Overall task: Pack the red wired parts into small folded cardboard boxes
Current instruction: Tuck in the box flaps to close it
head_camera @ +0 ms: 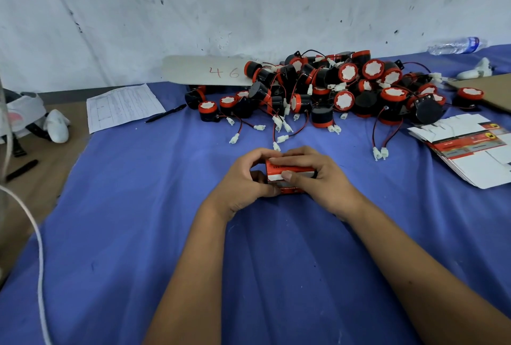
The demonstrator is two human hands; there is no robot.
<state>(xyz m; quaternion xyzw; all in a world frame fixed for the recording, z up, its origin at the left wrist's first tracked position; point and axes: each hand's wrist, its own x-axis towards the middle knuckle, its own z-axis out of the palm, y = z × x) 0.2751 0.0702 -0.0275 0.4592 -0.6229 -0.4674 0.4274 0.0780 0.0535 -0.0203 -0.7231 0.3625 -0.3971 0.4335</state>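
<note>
Clearly the small cardboard box (pixel 287 176) in play is a light thing, thin printed card folded into shape, so it should crush or spring open if squeezed on its broad faces; better to take it by the edges and corners, where the folds give some stiffness. It sits near the middle of the blue cloth (pixel 138 234), just off or on the surface, I cannot tell which. The left hand (pixel 246 178) curls round the box's left end, fingers arched over the top and thumb low on the near face. The right hand (pixel 312 176) grips the right part, fingers laid across the top and the thumb pressing the near face. Both forearms reach in from the near edge and converge on it, wrists low.

Farther off lies the heap of red wired parts (pixel 331 90), each likely small and solid with a thin lead and white plug that could snag its neighbours; lifting one by the round body seems safest. Flat unfolded boxes (pixel 470 148) lie stacked at the right.
</note>
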